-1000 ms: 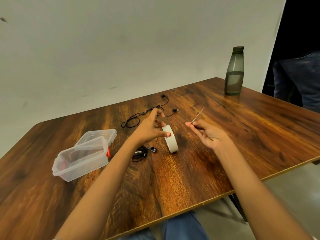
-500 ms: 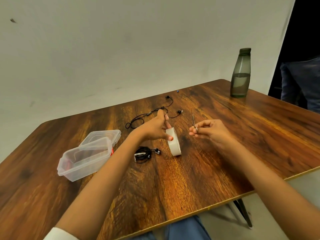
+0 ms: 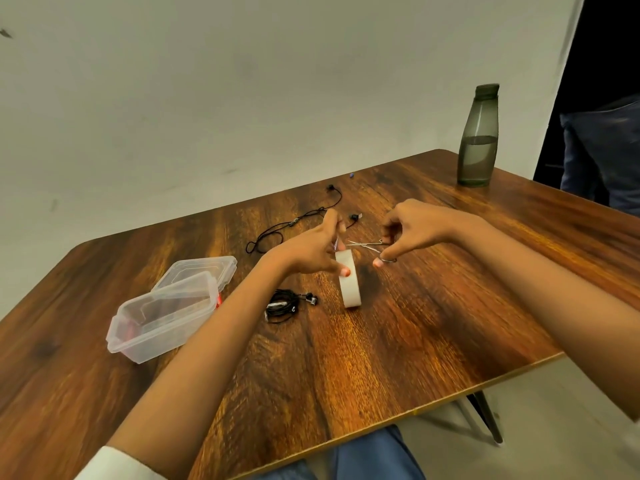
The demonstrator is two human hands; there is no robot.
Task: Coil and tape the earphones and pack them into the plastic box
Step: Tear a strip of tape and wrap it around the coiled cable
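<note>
1. Fingers (image 3: 389,253) of the right hand (image 3: 419,225) are gripping small scissors (image 3: 367,244) — blades parted, tips pointing left.
2. Left hand (image 3: 308,252) is holding the upright tape roll (image 3: 350,289), raising its strip (image 3: 335,243) just beyond those tips.
3. Coiled earphones (image 3: 282,305) are lying beside the roll — plastic box (image 3: 162,315) farther left.

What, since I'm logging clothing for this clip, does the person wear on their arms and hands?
The left hand and right hand are bare: no gloves, watch or bracelet visible. Both forearms are uncovered; a white sleeve shows on the left arm at the picture's bottom edge.
</note>
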